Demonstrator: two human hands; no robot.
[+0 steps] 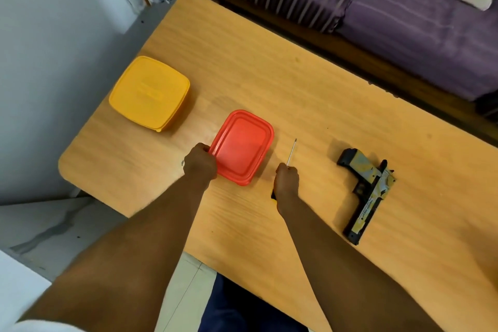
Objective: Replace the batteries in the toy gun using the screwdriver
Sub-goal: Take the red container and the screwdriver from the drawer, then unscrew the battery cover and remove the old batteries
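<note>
Two hands busy: left hand (pixel 200 161) grips red container (pixel 241 146) edge; right hand (pixel 287 180) holds screwdriver (pixel 291 152); toy gun (pixel 367 193) well right on table (pixel 269 83).

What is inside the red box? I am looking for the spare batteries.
That cannot be seen. The red box has its lid on, and the lid is opaque. The left hand grips its near-left corner; the right hand holds the screwdriver beside it.

two lidded boxes (pixel 241 147) left, screwdriver (pixel 291 152) between, toy gun (pixel 367 193) right.
</note>
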